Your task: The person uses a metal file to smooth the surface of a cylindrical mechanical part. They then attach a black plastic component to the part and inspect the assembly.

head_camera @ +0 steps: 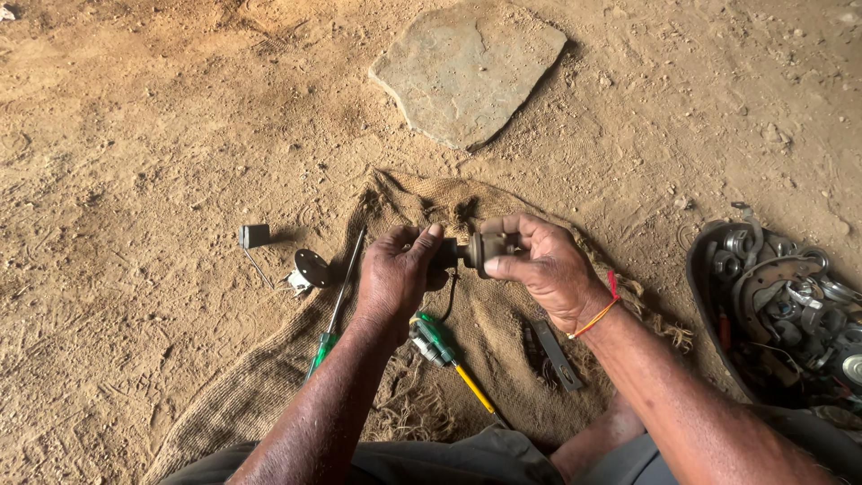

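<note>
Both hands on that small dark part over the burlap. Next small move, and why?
Probably twist or pull the two halves apart: the left hand pinches one end and the right hand grips the round body of the dark part, with no tool in hand.

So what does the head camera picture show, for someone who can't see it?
Two bare hands, left hand and right hand, hold a small dark round metal part above a brown burlap sack on sandy ground, with a green-handled screwdriver beside them.
</note>
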